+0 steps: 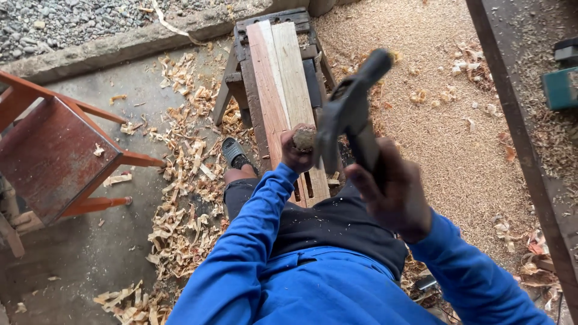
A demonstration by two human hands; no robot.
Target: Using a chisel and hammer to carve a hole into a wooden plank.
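Right hand [394, 192] grip clamped on a dark metal hammer [349, 111], left hand [296, 150] clamped round a rough wooden chisel handle [304, 138].

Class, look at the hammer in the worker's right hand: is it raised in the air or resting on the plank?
Raised. The hammer is in the right hand, clear above the plank.

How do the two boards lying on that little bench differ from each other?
The left board is reddish brown; the right board is pale tan. The reddish board's near end is hidden behind the left hand, which grips a wooden handle, while the pale board's slotted near end shows below that hand. Both lie flat, side by side and lengthwise, on the dark bench.
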